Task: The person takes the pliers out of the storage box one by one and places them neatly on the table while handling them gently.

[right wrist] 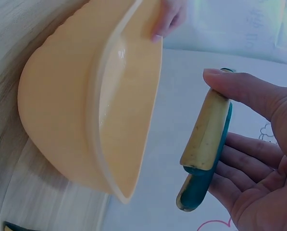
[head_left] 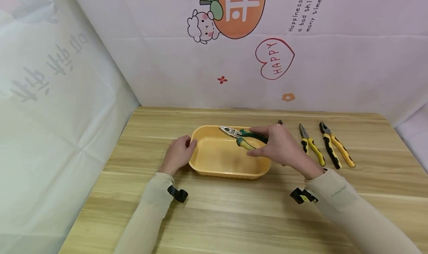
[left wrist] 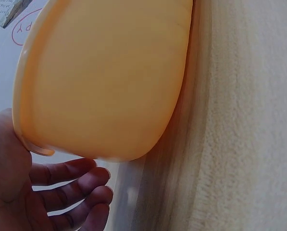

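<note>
A pair of green and pale-yellow handled pliers is held above a light orange plastic basin. My right hand grips the pliers by their handles, thumb on one side and fingers on the other. Their metal jaws point left, over the basin's far rim. In the right wrist view the handles sit apart from the basin wall. My left hand holds the basin's left end, thumb over the rim. In the left wrist view its fingers curl below the basin's outer wall.
To the right on the wooden table lie yellow-and-black needle-nose pliers and larger yellow-and-black pliers. Another tool is mostly hidden behind my right hand. A white printed cloth hangs along the table's back and left.
</note>
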{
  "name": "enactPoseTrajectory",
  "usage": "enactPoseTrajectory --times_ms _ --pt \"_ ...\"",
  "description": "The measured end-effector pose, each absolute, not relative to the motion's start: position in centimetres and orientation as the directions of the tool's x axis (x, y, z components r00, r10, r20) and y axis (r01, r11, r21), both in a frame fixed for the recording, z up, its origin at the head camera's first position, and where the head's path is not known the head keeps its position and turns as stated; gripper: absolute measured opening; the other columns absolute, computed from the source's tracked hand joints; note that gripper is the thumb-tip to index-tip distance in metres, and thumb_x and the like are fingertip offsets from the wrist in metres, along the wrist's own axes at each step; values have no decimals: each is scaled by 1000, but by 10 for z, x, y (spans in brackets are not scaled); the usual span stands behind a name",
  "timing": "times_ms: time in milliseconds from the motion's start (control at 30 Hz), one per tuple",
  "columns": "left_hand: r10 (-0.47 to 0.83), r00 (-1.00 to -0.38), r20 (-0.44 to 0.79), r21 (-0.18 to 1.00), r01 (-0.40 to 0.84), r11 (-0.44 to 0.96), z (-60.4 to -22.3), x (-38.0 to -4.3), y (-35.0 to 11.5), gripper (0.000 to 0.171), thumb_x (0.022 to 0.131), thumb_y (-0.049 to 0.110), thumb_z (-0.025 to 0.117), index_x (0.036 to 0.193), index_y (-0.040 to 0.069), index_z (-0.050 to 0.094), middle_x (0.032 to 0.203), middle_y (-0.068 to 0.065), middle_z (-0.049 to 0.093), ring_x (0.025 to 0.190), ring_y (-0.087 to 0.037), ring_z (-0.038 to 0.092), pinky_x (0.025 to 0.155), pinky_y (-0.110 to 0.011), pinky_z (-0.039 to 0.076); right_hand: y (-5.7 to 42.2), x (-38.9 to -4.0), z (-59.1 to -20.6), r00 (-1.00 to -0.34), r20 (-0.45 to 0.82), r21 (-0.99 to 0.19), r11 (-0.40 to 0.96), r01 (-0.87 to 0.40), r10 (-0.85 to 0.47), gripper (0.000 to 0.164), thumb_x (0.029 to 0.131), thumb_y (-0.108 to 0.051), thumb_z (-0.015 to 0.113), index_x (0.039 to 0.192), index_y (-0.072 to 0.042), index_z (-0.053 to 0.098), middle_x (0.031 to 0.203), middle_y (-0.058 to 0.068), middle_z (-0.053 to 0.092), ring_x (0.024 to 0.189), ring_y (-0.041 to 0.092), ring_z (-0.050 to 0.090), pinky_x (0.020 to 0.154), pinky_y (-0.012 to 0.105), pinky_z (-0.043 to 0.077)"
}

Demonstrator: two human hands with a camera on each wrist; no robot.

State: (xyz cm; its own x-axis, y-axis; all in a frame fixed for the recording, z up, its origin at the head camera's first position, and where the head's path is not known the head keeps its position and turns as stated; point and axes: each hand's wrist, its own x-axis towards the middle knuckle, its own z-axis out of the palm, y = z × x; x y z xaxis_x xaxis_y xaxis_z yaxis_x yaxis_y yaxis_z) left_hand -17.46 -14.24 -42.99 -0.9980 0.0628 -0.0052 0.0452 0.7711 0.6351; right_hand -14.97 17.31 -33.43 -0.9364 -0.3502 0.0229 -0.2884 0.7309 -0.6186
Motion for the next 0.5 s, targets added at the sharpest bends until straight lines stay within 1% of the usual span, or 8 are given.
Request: enactPoseTrajectory --times_ms 33,100,133,167,200,267,500 --pt "63 -998 -6 636 45 771 -430 -175 -142 35 106 35 51 95 7 67 76 -6 61 65 -20 55 59 -33 44 175 -149 -334 -939 17 -626 728 -278 -344 70 75 -27 93 135 -6 65 133 15 64 99 27 65 90 49 50" --pt "64 -998 -7 638 45 769 -430 -175 -143 35 106 35 51 95 6 68 77 -6 61 65 -20 55 60 -34 44 178 -149 -332 -943 15 -630 730 -266 -331 70 75 -30 92 136 -8 65 135 15 63 106 30 65 93 52 49" --pt "64 -998 -7 638 44 768 -430 -175 -143 35 106 35 51 96 6 68 77 -6 61 65 -20 55 60 -34 44 179 -148 -332 -945 20 -631 730 -264 -326 70 75 -30 92 135 -8 65 135 15 63 111 32 65 94 54 49" --pt "63 -998 -7 639 44 768 -430 -175 -143 34 106 35 51 96 6 68 77 -6 61 65 -20 55 60 -34 44 181 -148 -332 -947 26 -628 732 -264 -320 70 75 -31 92 135 -8 66 135 14 64 122 34 60 96 56 48" --pt "63 -998 -6 639 45 768 -430 -175 -142 35 106 35 51 95 6 68 77 -6 61 65 -20 55 60 -34 44 182 -148 -331 -949 31 -631 731 -262 -313 69 74 -32 92 134 -8 66 134 14 64 124 35 59 97 56 48" --pt "66 -998 -2 638 49 768 -430 -175 -142 35 106 35 51 95 6 68 76 -5 61 65 -20 55 60 -34 44 186 -147 -331 -952 42 -636 727 -260 -304 69 74 -32 93 134 -8 67 133 14 65 124 36 59 97 57 48" --pt "61 -998 -9 643 41 764 -430 -174 -142 34 106 34 52 94 7 68 75 -5 61 65 -20 54 59 -33 43 199 -145 -333 -959 92 -628 732 -265 -269 67 73 -33 93 130 -9 69 126 15 69 117 36 64 93 57 50"
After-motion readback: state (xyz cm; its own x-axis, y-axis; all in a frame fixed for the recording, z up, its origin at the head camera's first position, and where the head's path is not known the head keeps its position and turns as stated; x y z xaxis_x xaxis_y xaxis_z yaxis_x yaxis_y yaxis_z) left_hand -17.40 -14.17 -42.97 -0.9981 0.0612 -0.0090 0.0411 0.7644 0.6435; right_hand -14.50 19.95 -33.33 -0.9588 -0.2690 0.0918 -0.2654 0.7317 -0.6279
